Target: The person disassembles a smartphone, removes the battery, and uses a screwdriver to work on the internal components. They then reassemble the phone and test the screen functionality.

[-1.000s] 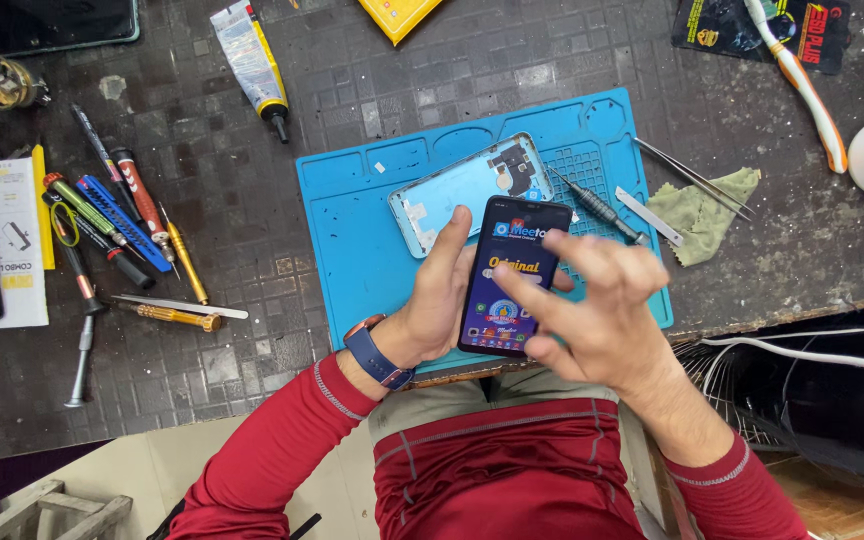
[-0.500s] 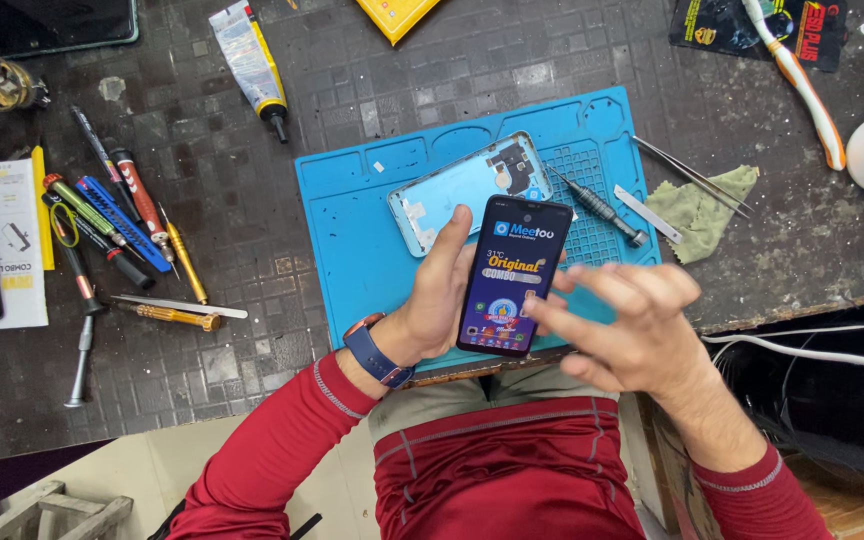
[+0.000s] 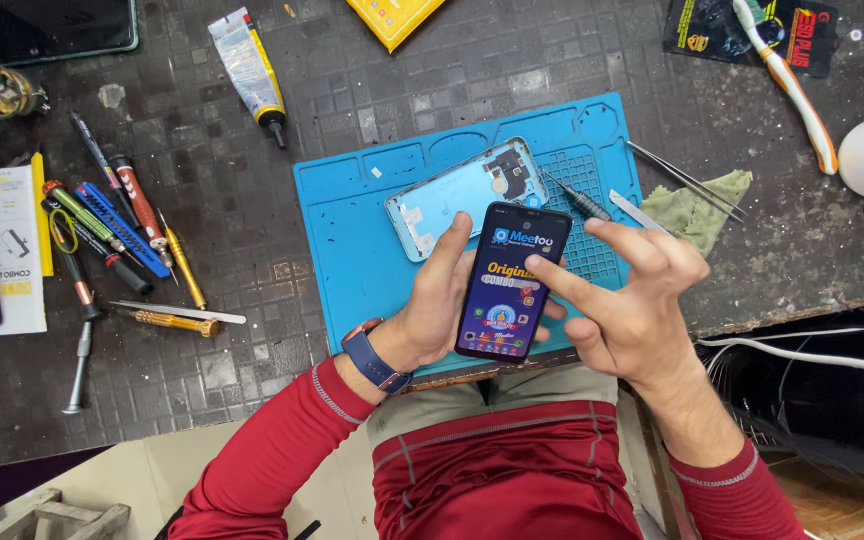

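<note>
- One view, from the head camera: the left hand grips a dark smartphone along its left edge, thumb up the side, fingers hidden behind it; the lit screen faces up.
- Over the phone's right edge, at 3 o'clock from it, the right hand hangs with fingers spread loosely; its forefinger tip touches the screen near the middle.
- The phone sits above the near edge of a blue work mat, partly overhanging the table edge toward the person's lap.
- At 12 o'clock from the phone, a pale blue back cover lies on the mat, its lower corner just beside the left thumb.
- At 1 o'clock, a screwdriver and tweezers lie near the mat's right edge, beside a green cloth.
- At 9 o'clock, well apart, hand tools crowd the dark table; bare mat lies between them and the left hand.
- At 11 o'clock, a glue tube lies beyond the mat's far edge.
</note>
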